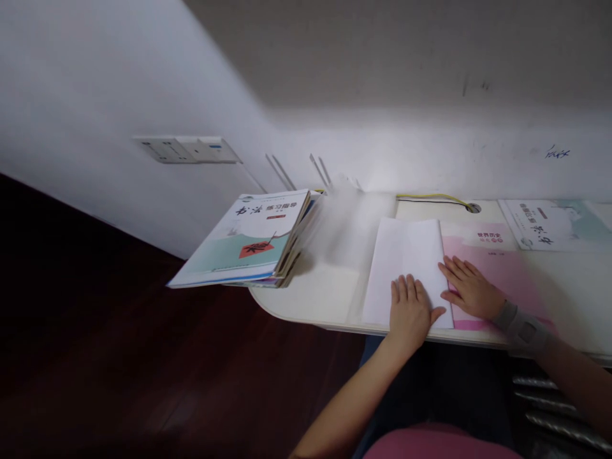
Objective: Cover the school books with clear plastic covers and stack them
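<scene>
A pink book [497, 261] lies on the white desk [310, 296] in front of me, with a white sheet or flap [406, 255] folded over its left part. My left hand [410, 309] lies flat on that white sheet, fingers stretched out. My right hand [471, 287] presses flat on the pink cover beside the sheet's right edge, fingers spread. A clear plastic film [347, 236], blurred, spreads to the left of the white sheet.
A stack of books [248, 239] overhangs the desk's left corner. Another book [549, 223] lies at the back right. A yellow cable [430, 197] runs along the wall to a grommet hole [473, 208]. Wall sockets [186, 150] sit at the left. Dark floor lies below.
</scene>
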A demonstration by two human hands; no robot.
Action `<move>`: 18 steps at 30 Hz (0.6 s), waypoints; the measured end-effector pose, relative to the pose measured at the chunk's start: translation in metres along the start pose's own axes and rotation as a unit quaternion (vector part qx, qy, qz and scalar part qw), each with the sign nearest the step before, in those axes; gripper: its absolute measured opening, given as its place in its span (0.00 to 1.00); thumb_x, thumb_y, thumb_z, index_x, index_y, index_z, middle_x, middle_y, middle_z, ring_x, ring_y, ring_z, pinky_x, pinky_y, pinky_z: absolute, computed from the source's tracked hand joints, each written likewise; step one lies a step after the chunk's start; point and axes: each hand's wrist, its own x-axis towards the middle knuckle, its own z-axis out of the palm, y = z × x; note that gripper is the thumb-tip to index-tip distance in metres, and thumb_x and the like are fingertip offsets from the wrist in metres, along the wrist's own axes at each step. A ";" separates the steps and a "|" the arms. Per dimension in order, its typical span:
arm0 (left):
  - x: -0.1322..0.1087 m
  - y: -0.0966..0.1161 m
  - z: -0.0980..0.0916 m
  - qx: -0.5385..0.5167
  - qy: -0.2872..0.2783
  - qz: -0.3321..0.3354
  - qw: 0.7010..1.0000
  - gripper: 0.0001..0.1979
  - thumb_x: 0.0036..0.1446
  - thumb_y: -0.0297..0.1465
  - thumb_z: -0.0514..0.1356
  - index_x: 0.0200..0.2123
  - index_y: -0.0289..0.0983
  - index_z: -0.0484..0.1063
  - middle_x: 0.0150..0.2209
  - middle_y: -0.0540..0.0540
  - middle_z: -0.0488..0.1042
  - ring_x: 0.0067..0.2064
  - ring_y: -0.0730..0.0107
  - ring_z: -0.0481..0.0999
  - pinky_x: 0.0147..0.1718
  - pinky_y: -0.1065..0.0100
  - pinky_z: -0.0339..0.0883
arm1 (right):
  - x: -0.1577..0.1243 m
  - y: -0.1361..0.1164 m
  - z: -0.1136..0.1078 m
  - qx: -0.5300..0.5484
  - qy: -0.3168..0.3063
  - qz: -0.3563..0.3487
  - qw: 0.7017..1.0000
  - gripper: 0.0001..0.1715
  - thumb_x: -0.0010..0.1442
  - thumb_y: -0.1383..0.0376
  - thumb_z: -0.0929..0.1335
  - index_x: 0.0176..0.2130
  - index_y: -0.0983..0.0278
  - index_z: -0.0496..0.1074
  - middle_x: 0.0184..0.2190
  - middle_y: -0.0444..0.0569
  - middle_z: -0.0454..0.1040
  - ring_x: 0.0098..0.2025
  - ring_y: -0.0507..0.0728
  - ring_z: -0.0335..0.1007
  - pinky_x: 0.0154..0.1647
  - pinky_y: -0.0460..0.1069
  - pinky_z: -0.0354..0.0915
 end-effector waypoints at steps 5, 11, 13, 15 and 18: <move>-0.002 -0.006 -0.003 0.005 0.008 -0.014 1.000 0.37 0.57 0.50 0.51 0.55 0.20 0.64 0.55 0.22 0.63 0.60 0.40 0.60 0.57 0.41 0.48 | 0.000 -0.002 -0.001 -0.005 0.003 0.003 1.000 0.39 0.64 0.48 0.56 0.65 0.68 0.48 0.64 0.59 0.51 0.65 0.66 0.44 0.61 0.63 0.49; -0.005 -0.006 -0.006 0.007 0.005 -0.016 1.000 0.37 0.58 0.50 0.49 0.55 0.20 0.64 0.56 0.22 0.63 0.59 0.41 0.61 0.57 0.40 0.48 | 0.002 -0.002 -0.005 -0.012 -0.020 -0.009 1.000 0.39 0.63 0.47 0.55 0.64 0.67 0.51 0.64 0.60 0.52 0.65 0.68 0.45 0.60 0.64 0.50; -0.004 -0.008 -0.006 0.010 0.003 -0.013 1.000 0.38 0.58 0.51 0.48 0.55 0.21 0.64 0.56 0.23 0.63 0.60 0.40 0.59 0.57 0.39 0.46 | 0.004 -0.002 -0.004 -0.014 -0.020 -0.008 1.000 0.39 0.63 0.46 0.55 0.64 0.67 0.52 0.64 0.59 0.52 0.64 0.68 0.46 0.60 0.63 0.50; -0.003 -0.011 -0.007 0.013 0.001 -0.022 1.000 0.37 0.58 0.50 0.48 0.55 0.22 0.64 0.56 0.24 0.63 0.61 0.39 0.57 0.57 0.37 0.44 | 0.004 -0.003 -0.003 -0.013 -0.013 -0.001 1.000 0.40 0.62 0.45 0.56 0.64 0.65 0.52 0.64 0.58 0.53 0.64 0.69 0.46 0.59 0.64 0.50; -0.003 -0.017 -0.010 0.011 -0.007 -0.033 0.999 0.35 0.59 0.49 0.47 0.55 0.22 0.65 0.57 0.26 0.63 0.62 0.39 0.55 0.57 0.36 0.43 | 0.004 -0.006 -0.003 -0.011 -0.013 0.012 1.000 0.40 0.61 0.44 0.56 0.64 0.63 0.53 0.64 0.57 0.53 0.64 0.69 0.46 0.59 0.65 0.49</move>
